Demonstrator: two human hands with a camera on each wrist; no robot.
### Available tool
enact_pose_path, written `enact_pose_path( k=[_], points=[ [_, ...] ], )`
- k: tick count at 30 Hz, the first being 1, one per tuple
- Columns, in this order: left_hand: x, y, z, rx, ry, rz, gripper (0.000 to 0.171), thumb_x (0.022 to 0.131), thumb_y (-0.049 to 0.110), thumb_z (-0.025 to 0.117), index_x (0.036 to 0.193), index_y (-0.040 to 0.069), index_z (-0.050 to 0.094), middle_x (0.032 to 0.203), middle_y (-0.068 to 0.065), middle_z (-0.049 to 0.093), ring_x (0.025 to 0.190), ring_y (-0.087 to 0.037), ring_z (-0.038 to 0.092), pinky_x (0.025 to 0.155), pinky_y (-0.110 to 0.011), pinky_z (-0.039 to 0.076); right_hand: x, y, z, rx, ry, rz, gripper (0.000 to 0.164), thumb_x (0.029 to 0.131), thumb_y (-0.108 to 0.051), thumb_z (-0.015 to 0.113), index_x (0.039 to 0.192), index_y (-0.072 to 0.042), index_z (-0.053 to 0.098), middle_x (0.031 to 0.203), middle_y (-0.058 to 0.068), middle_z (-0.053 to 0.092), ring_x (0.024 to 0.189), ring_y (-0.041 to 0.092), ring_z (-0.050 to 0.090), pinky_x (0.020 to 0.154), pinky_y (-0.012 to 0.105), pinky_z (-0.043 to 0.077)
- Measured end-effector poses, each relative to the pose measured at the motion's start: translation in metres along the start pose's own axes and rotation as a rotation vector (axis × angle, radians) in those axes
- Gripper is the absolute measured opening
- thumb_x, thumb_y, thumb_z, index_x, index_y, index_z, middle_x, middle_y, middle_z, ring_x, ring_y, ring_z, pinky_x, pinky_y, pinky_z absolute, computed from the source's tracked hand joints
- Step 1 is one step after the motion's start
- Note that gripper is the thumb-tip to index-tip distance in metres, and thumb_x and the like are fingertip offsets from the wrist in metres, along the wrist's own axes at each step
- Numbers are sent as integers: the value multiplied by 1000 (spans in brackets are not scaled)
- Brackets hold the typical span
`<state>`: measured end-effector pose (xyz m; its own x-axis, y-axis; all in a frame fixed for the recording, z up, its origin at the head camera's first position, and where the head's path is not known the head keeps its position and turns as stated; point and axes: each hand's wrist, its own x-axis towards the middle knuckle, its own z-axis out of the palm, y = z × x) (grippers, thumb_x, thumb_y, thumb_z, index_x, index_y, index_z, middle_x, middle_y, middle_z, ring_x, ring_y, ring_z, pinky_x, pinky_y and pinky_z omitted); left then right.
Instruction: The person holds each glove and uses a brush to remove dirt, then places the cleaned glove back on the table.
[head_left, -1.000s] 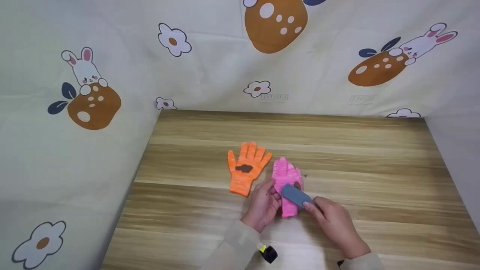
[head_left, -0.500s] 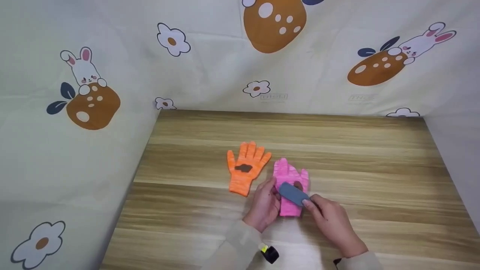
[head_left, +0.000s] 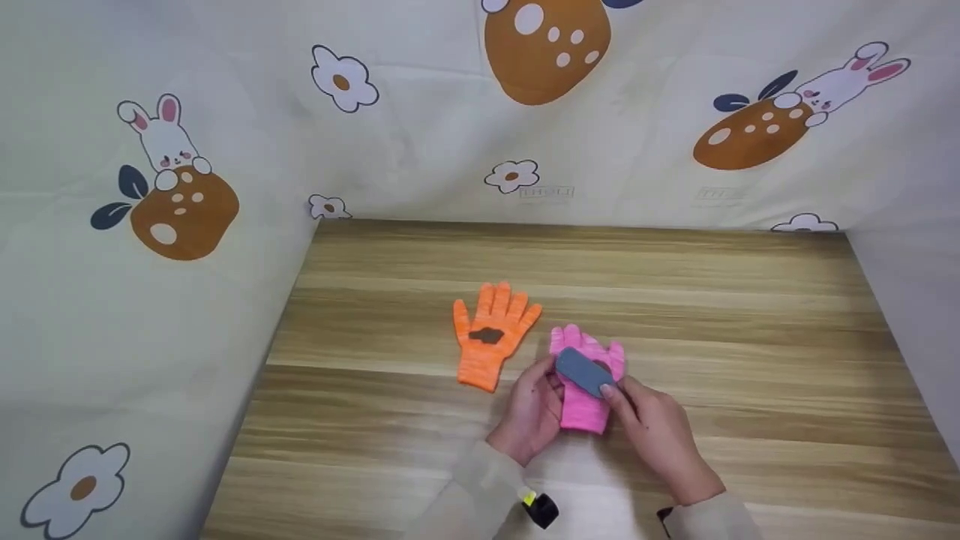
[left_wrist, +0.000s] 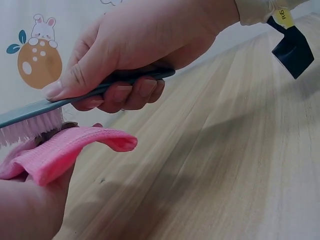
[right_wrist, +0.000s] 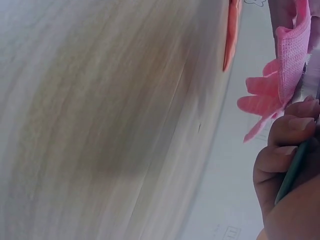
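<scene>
A pink knitted glove lies over my left hand, which holds it up off the table from its left side and beneath. My right hand grips the handle of a blue-grey brush, thumb along its back. White bristles press down on the glove's palm in the left wrist view, at a dark brown patch that the brush partly hides. To the left, an orange glove lies flat on the table, fingers pointing away, with a dark patch on its palm.
The wood-grain table is bordered at the back and sides by a pale cloth printed with rabbits, flowers and brown fruit. A small black device with a yellow tag is beside the left sleeve.
The brush has shifted up the pink glove toward its fingers, with the right hand following. The pink glove has spread and turned flatter to view. The orange glove stays put.
</scene>
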<state>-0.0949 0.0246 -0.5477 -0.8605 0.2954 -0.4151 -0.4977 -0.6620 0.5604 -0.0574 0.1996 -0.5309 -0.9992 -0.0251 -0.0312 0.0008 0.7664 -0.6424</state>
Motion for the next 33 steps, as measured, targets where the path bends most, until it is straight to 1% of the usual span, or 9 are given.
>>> enact_pose_path(
  k=[3,5,8,10,15,19,24,29,33],
  points=[
    [1,-1,0,6,8,-2,25,102,14,44,117,3,61,103,-3,70,101,-11,67,96,-26,56,1,-1,0,14,-2,10,27,105,-35,54,92,-15,65,68,-4,50,70,15,50,66,30,44],
    [1,-1,0,17,-1,-5,28,102,11,44,122,1,60,111,-6,70,107,-12,67,101,-29,55,1,-1,0,11,-5,12,27,105,-36,54,92,-15,65,66,-5,47,69,15,49,64,29,42],
    [3,0,0,35,11,-11,37,103,9,42,135,-5,53,126,-12,67,117,-14,65,108,-32,50,1,0,0,-1,-12,9,28,105,-36,53,90,-15,64,65,-5,46,66,14,48,61,27,40],
    [3,1,0,38,28,-6,37,104,8,42,137,-6,51,129,-13,65,118,-15,64,109,-33,49,0,1,0,-12,-18,9,28,105,-36,54,87,-15,62,64,-6,44,63,12,46,59,26,38],
    [7,5,1,8,80,17,22,105,9,47,120,-3,56,107,-6,66,102,-11,66,99,-26,56,-3,4,-1,-31,-37,24,28,105,-35,55,84,-17,60,62,-7,43,59,11,42,55,23,33],
    [8,6,0,-6,69,37,15,105,8,46,107,1,59,94,-2,63,92,-10,64,88,-22,57,-5,7,-1,-42,-54,19,29,104,-38,54,84,-18,61,62,-7,42,58,10,40,54,23,32],
    [8,7,0,-20,48,56,18,106,8,44,95,6,59,84,1,57,83,-8,59,76,-17,54,-7,11,-2,-72,-43,-4,30,104,-39,55,82,-21,59,60,-9,41,56,8,38,53,23,30],
    [7,9,-1,-22,71,62,16,105,7,46,94,7,58,84,2,54,79,-7,54,70,-16,49,-9,15,-4,-69,-53,7,30,104,-39,54,81,-20,60,60,-8,42,56,8,37,53,23,30],
    [7,8,0,9,69,51,14,105,10,47,100,6,59,87,2,55,81,-7,55,71,-17,50,-8,12,-6,-6,-67,59,30,104,-39,54,85,-17,64,62,-6,45,57,9,40,53,22,33]
  ],
)
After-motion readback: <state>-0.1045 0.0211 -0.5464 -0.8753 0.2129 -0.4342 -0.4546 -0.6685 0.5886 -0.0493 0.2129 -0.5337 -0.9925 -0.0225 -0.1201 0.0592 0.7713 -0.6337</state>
